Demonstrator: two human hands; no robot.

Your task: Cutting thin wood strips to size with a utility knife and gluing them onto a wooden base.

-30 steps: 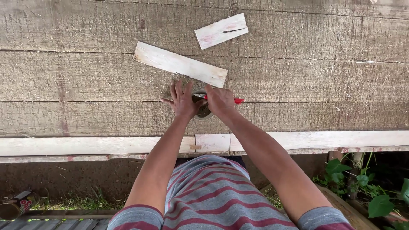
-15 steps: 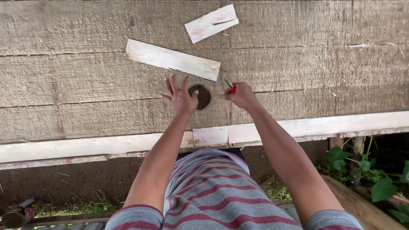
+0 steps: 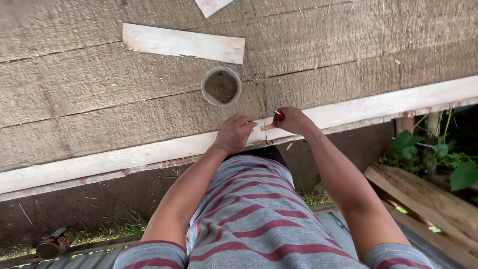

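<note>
My left hand [image 3: 233,133] rests with curled fingers on the white front edge strip [image 3: 149,152] of a rough plank table [image 3: 99,94]. Its fingertips touch a small tan sliver of wood [image 3: 267,127]. My right hand [image 3: 293,120] is closed around a red-handled tool [image 3: 280,115] just right of that sliver, on the same white strip. A small round cup [image 3: 221,86] filled with brownish powder stands on the planks a little beyond both hands.
A long whitish wooden slat [image 3: 183,44] lies beyond the cup, and a second pale piece [image 3: 211,6] shows at the top edge. Old planks [image 3: 423,199] and green plants [image 3: 448,159] are at the right below the table. A tin can [image 3: 52,244] lies on the ground at lower left.
Both hands have drawn back from the cup to the white front edge. The cup now stands uncovered. The view has shifted down and closer.
</note>
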